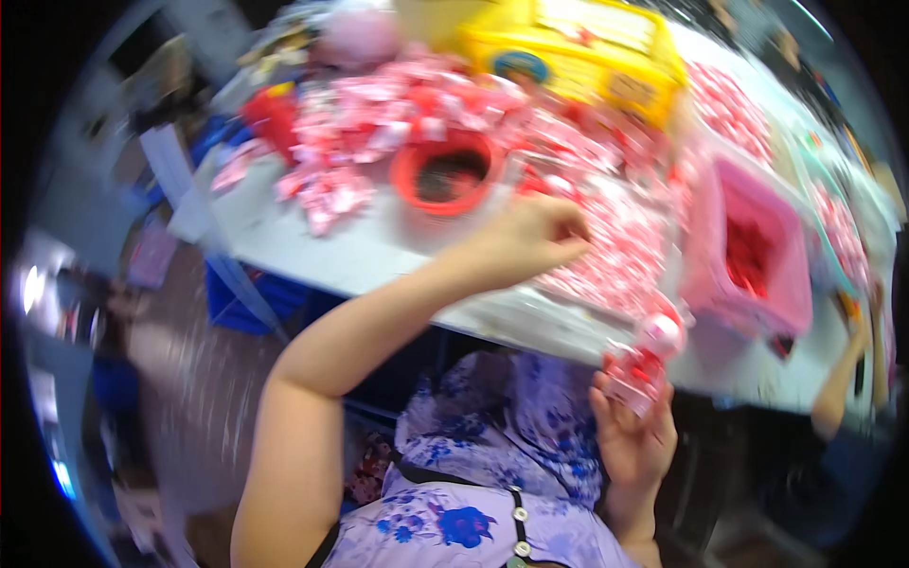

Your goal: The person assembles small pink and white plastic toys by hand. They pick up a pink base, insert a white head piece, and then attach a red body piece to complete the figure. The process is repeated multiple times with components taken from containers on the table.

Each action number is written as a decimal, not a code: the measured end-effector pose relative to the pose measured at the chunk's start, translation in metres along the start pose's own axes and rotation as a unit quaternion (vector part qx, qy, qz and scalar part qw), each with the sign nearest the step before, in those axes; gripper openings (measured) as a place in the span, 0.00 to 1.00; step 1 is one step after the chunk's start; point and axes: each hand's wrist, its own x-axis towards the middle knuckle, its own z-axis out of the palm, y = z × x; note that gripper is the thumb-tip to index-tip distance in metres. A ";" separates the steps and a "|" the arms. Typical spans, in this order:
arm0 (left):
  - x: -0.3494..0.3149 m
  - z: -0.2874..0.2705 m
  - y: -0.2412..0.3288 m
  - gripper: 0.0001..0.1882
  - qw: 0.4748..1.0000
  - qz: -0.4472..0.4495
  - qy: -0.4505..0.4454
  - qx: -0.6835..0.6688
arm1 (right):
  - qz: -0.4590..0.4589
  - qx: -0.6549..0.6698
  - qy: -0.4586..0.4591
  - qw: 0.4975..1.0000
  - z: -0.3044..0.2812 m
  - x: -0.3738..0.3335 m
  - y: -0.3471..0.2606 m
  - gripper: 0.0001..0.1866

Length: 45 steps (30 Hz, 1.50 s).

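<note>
My left hand hangs over the table, fingers curled together in a pinch; whatever they hold, if anything, is too small or blurred to make out. Beneath and beyond it spreads a shallow tray heaped with small pink and white pieces. Lower right, at the table's front edge, my right hand is palm up with its fingers round a small pink, red and white toy figure. The figure stands upright, its round light head above a pink base.
A red bowl with dark contents stands left of the tray, near piled pink and red pieces. Behind is a yellow crate. Right are a pink bin holding red pieces and another person's arm.
</note>
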 end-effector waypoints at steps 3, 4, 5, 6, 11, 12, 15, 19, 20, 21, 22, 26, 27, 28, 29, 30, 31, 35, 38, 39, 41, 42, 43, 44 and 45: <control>0.028 0.026 -0.010 0.11 0.989 0.095 0.066 0.091 | -0.019 0.050 -0.021 0.998 0.008 0.011 -0.023 0.28; 0.026 0.029 -0.017 0.10 0.990 0.074 0.044 0.108 | -0.016 0.061 -0.032 0.998 0.006 0.014 -0.013 0.27; 0.020 0.026 -0.021 0.09 0.989 0.052 0.009 0.136 | -0.009 0.080 -0.040 0.996 0.000 0.018 -0.002 0.27; 0.015 0.027 -0.021 0.09 0.988 0.043 -0.017 0.144 | 0.007 0.020 -0.103 0.994 -0.005 0.017 0.003 0.25; 0.018 0.038 -0.026 0.07 0.979 0.106 0.022 0.175 | 0.083 0.090 -0.134 0.983 0.014 0.014 0.006 0.24; 0.017 0.040 -0.025 0.07 0.976 0.146 0.062 0.149 | 0.082 0.094 -0.132 0.983 0.014 0.014 0.005 0.24; 0.014 0.029 -0.013 0.05 0.977 0.152 0.103 0.109 | 0.085 0.089 -0.120 0.985 0.015 0.017 0.007 0.24; 0.001 0.008 0.013 0.07 0.984 0.137 0.115 0.014 | 0.099 0.082 -0.105 0.986 0.015 0.020 0.010 0.24; -0.004 0.007 0.019 0.06 0.982 0.147 0.118 -0.028 | 0.103 0.082 -0.110 0.985 0.017 0.021 0.012 0.24; -0.008 0.005 0.027 0.06 0.977 0.158 0.121 -0.071 | 0.105 0.081 -0.115 0.985 0.018 0.022 0.014 0.25; -0.012 0.007 0.036 0.05 0.970 0.200 0.098 -0.099 | 0.106 0.072 -0.100 0.987 0.017 0.023 0.014 0.24; -0.028 0.031 0.052 0.07 0.955 0.270 0.043 -0.114 | 0.109 0.038 -0.109 0.987 0.011 0.026 0.012 0.24; -0.031 0.034 0.050 0.07 0.958 0.275 0.037 -0.070 | 0.110 0.031 -0.128 0.985 0.012 0.026 0.013 0.24; -0.032 0.036 0.047 0.06 0.959 0.281 0.030 -0.025 | 0.118 0.036 -0.122 0.985 0.014 0.025 0.014 0.24; -0.032 0.037 0.045 0.06 0.954 0.299 0.037 0.002 | 0.125 0.041 -0.116 0.984 0.017 0.025 0.015 0.24; -0.031 0.038 0.043 0.05 0.947 0.318 0.043 0.030 | 0.133 0.045 -0.110 0.984 0.019 0.024 0.016 0.24; -0.030 0.039 0.041 0.04 0.939 0.336 0.050 0.057 | 0.124 0.026 -0.100 0.987 0.021 0.024 0.017 0.23; -0.026 0.054 0.030 0.04 0.931 0.353 0.072 0.059 | 0.105 -0.018 -0.065 0.992 0.024 0.026 0.022 0.22; -0.025 0.057 0.028 0.04 0.942 0.325 0.066 0.057 | 0.090 -0.020 -0.056 0.994 0.023 0.027 0.022 0.22; -0.025 0.057 0.028 0.04 0.945 0.317 0.059 0.057 | 0.086 -0.023 -0.053 0.995 0.022 0.027 0.022 0.21; -0.026 0.055 0.030 0.04 0.950 0.304 0.050 0.052 | 0.077 -0.028 -0.046 0.996 0.021 0.028 0.022 0.21; -0.027 0.053 0.031 0.04 0.952 0.299 0.046 0.048 | 0.074 -0.029 -0.044 0.996 0.020 0.027 0.020 0.21; -0.028 0.052 0.031 0.04 0.954 0.295 0.043 0.044 | 0.072 -0.030 -0.043 0.996 0.018 0.027 0.020 0.21; -0.028 0.053 0.031 0.04 0.957 0.285 0.039 0.037 | 0.069 -0.031 -0.040 0.996 0.017 0.027 0.019 0.21; -0.027 0.054 0.030 0.04 0.960 0.276 0.033 0.029 | 0.065 -0.033 -0.038 0.997 0.015 0.027 0.019 0.20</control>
